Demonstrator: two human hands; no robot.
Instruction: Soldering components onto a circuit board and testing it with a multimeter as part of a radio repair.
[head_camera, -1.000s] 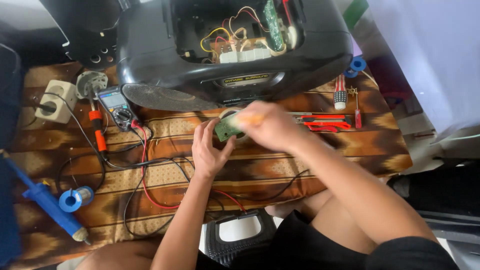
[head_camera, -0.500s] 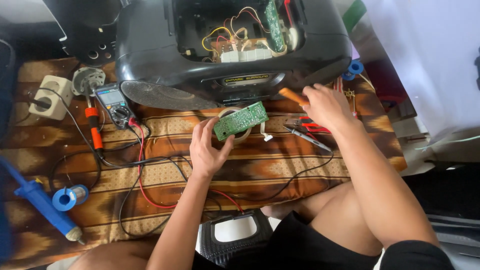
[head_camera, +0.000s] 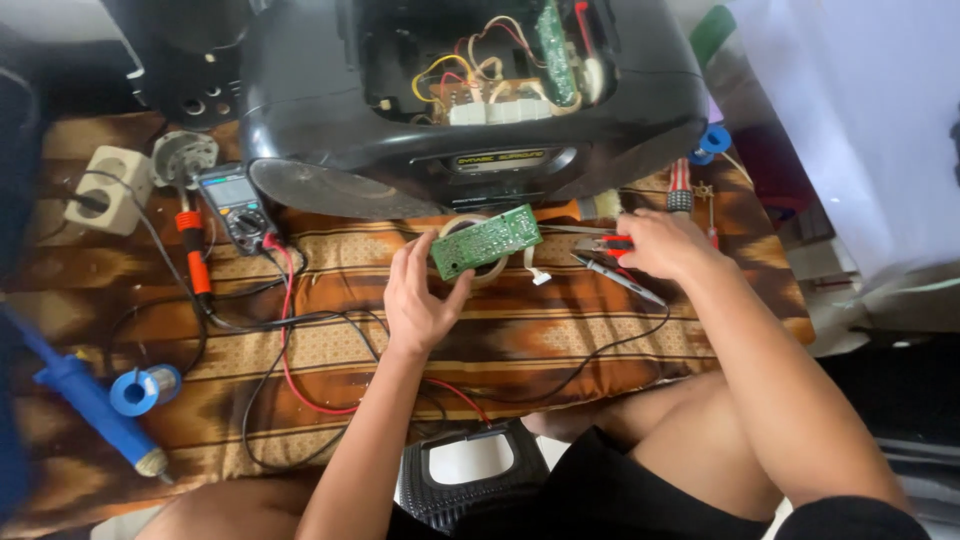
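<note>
My left hand (head_camera: 420, 300) holds a small green circuit board (head_camera: 487, 240) by its lower edge, tilted above a roll of clear tape (head_camera: 492, 274) on the brown patterned cloth (head_camera: 330, 340). A short white connector (head_camera: 540, 277) hangs from the board. My right hand (head_camera: 668, 245) lies to the right of the board, with its fingers curled onto red-handled pliers (head_camera: 606, 243). A thin dark probe (head_camera: 620, 280) lies just below those fingers. An orange-handled screwdriver (head_camera: 555, 211) rests against the front of the opened black radio (head_camera: 330, 110).
A multimeter (head_camera: 235, 205) with red and black leads, an orange-handled soldering iron (head_camera: 195, 262) and a white power socket (head_camera: 108, 187) sit at the left. A blue suction pump (head_camera: 85, 395) and a solder spool (head_camera: 143, 388) lie lower left. Small screwdrivers (head_camera: 681, 190) lie right of the radio.
My right hand left the board, carried the orange screwdriver to the right, set it down by the radio and now rests on the pliers. My left hand kept hold of the board.
</note>
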